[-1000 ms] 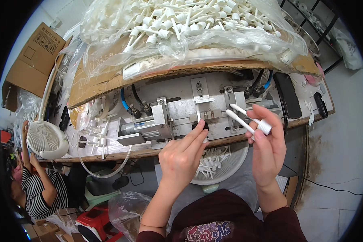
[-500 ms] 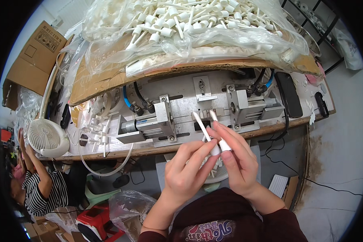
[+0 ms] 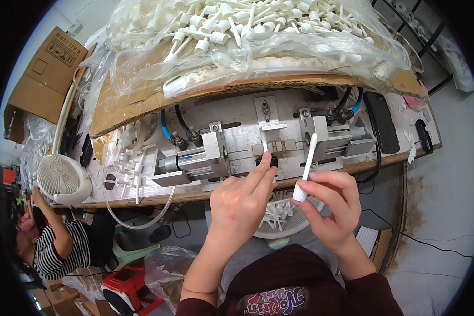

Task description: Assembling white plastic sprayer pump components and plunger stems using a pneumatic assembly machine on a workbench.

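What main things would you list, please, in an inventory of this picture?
Capped stick: one, white, in the right hand
Rod: one, white, at the left hand's fingertip
Clamp units: two, silver, on the bench
Loose capped sticks: many, white, heaped on clear plastic
Cardboard sheet: one, brown, under the heap
Basket: one, whitish, below the bench edge, holding white pieces
Fan: one, white, bench's left end
Phone-like slab: one, black, bench's right side
Carton: one, brown, far left
Stool: one, red, lower left
Co-worker: one, striped top, left
Person's hands: two, dark maroon sleeves, centre
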Available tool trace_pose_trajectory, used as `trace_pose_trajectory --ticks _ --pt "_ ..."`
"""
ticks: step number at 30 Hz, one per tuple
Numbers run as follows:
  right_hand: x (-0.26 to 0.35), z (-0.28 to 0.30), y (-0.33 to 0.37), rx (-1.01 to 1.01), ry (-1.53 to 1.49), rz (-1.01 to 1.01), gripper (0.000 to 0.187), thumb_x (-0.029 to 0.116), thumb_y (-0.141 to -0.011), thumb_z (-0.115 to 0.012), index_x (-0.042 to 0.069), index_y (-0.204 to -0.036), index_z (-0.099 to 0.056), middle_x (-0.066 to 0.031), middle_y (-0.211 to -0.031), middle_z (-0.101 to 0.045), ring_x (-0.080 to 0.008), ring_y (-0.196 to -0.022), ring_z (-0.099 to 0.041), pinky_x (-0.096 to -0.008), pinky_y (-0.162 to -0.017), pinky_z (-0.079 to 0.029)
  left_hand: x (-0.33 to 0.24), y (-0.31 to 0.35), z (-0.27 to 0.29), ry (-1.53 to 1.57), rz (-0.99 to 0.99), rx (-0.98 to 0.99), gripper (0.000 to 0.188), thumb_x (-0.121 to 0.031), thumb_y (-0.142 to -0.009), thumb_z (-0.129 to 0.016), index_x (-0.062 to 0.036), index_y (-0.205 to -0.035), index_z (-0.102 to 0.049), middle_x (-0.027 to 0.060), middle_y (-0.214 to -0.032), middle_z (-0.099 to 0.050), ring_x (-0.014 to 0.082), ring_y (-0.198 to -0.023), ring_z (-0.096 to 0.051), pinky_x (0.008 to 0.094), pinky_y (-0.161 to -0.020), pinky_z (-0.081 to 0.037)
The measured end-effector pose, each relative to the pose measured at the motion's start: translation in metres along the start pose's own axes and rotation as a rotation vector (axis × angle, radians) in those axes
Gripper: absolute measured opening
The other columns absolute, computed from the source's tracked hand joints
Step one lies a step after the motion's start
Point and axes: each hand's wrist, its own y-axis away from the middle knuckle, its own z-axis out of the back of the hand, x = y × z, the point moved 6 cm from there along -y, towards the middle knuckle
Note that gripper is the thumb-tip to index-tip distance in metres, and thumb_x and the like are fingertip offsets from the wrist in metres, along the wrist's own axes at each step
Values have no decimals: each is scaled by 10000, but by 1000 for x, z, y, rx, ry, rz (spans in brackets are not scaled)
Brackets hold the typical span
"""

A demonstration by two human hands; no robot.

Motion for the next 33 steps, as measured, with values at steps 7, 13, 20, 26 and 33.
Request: trace_pose_trajectory --ticks 7,13,20,26,33 --pt "-1 -7 -2 84 12 2 326 -11 -732 -794 -7 -1048 -713 -133 -1082 -663 -267 -892 -669 -329 -727 -550 2 1 1 62 30 -68 277 -106 -757 -777 -28 -1019 -730 91 -1164 -722 155 -623 -654 281 -577 -489" --pt "-5 -21 -13 159 139 180 322 44 -748 -722 -28 -1060 -682 -170 -1204 -665 -277 -880 -681 -353 -740 -548 5 16 3 212 20 -40 259 -138 -745 -814 -70 -988 -755 43 -1085 -747 181 -612 -642 287 -558 -494" --pt "7 -54 -13 408 416 266 288 141 -730 -643 -16 -971 -664 -215 -1196 -688 -112 -616 -618 -250 -574 -464 -4 31 37 486 104 54 286 -262 -758 -824 -63 -949 -749 58 -959 -755 169 -624 -663 275 -568 -506" --pt "12 -59 -28 465 430 271 152 92 -727 -632 0 -848 -631 -262 -1158 -696 -119 -508 -616 -250 -555 -478 -10 26 97 1475 150 -431 284 -230 -977 -654 15 -834 -673 185 -827 -714 255 -668 -702 318 -570 -579" --pt "6 -59 -24 481 484 263 209 77 -727 -655 16 -927 -667 -191 -1204 -700 -152 -470 -538 -263 -498 -459 -82 3 147 2465 310 -970 234 -187 -1024 -551 -69 -1193 -661 232 -1108 -691 388 -966 -692 518 -904 -511"
